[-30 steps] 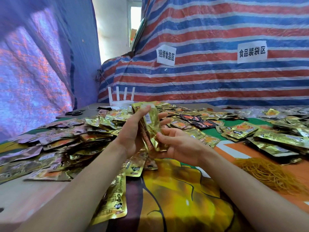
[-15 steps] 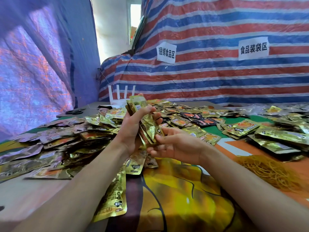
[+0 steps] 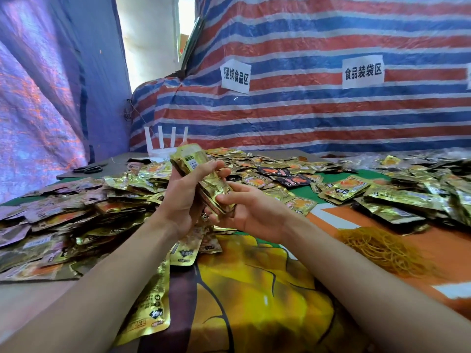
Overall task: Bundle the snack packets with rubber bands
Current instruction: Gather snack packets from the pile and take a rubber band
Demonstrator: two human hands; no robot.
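A stack of gold snack packets (image 3: 193,161) is held tilted above the table's middle. My left hand (image 3: 183,200) grips its upper half, thumb across the front. My right hand (image 3: 244,212) holds the lower end from below, fingers curled round it. Loose gold packets (image 3: 84,215) lie heaped on the left, and more loose packets (image 3: 407,197) cover the right. A pile of yellow rubber bands (image 3: 382,250) sits on the orange cloth at the right. I cannot make out a band on the stack.
Black scissors (image 3: 89,169) lie at the far left beside a white router (image 3: 165,143). A striped tarp wall (image 3: 305,110) with paper signs closes off the back. Single packets (image 3: 150,309) lie near the front edge on the patterned cloth (image 3: 254,301).
The stack has tilted further, its top swinging left and away. My right hand has slid to cup the stack's lower end, and both hands have risen slightly.
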